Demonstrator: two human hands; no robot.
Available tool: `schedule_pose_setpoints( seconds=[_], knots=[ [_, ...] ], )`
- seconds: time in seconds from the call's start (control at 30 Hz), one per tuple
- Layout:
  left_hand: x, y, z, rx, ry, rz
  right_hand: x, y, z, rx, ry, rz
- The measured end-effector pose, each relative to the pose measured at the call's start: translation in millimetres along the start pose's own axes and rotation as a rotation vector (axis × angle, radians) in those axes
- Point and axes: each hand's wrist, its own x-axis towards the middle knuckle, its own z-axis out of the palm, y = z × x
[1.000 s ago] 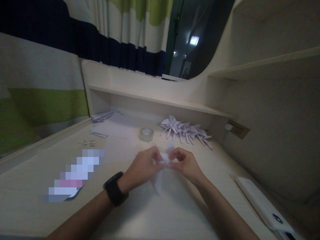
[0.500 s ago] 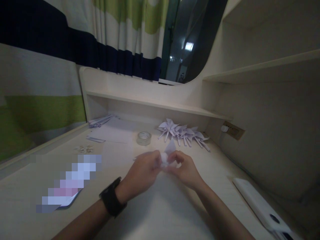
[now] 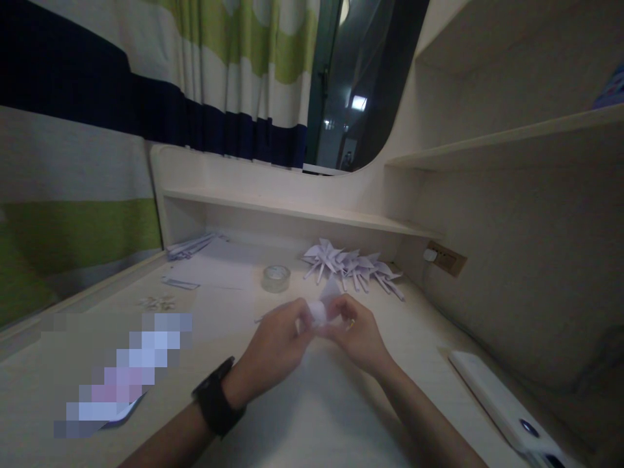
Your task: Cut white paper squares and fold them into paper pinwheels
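Folded white paper piece sits at the centre of the frame, just above the pale desk, pinched from both sides: the left hand with its black wristwatch closes thumb and fingertips on its left edge, and the right hand clamps its right edge, so both are equally near. A pointed flap rises up and away from the fingers toward the top of the frame. Farther up lie a clear tape roll and a row of finished paper pinwheels; a white phone rests at lower right.
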Motion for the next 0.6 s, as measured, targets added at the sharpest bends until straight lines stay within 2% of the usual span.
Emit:
schedule_pose_setpoints(
  seconds=[0.13, 0.27, 0.6],
  knots=[
    [0.1, -1.7, 0.6, -0.049, 0.024, -0.035, 0.1, -3.4, -1.8, -0.03, -0.015, -0.027],
    [0.3, -2.9, 1.8, -0.002, 0.061, -0.037, 0.2, -7.7, -2.3, -0.078, -0.006, -0.051],
    [-4.2, -0.9, 8.3, 0.189, 0.138, 0.103, 0.4, -6.6, -2.3, -0.06, 0.005, -0.046]
  ],
)
